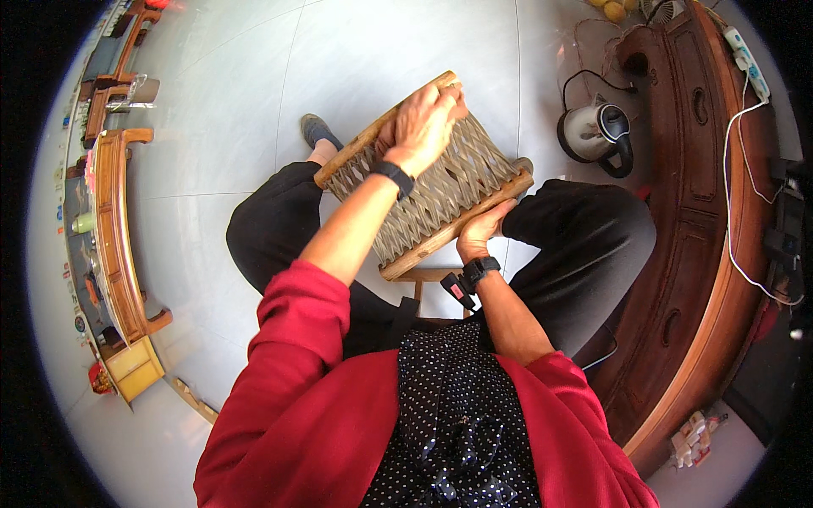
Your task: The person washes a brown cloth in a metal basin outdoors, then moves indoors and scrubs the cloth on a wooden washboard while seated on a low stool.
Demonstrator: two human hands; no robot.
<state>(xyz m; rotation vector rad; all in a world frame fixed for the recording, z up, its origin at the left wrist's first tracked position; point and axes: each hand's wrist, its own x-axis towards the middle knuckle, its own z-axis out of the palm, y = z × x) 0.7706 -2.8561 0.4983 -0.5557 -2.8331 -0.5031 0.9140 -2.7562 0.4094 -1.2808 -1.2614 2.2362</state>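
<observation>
A small wooden stool (446, 238) with a seat of crisscrossed woven cord (444, 184) is tilted between my knees. Two round wooden rails edge the seat, and part of a wooden leg frame (432, 275) shows below the near rail. My left hand (422, 127) lies over the far rail and the weave, fingers bent close to the rail's upper right end. Whether it pinches a strand is hidden. From below, my right hand (483, 232) supports the near rail, its fingers partly hidden beneath. Both wrists wear black bands.
To the right, a metal electric kettle (587, 130) stands on the tiled floor beside a dark carved wooden cabinet (683, 171). A power strip (746, 63) with white cable lies on the cabinet. At left are a wooden table (117, 222) and a yellow box (135, 370).
</observation>
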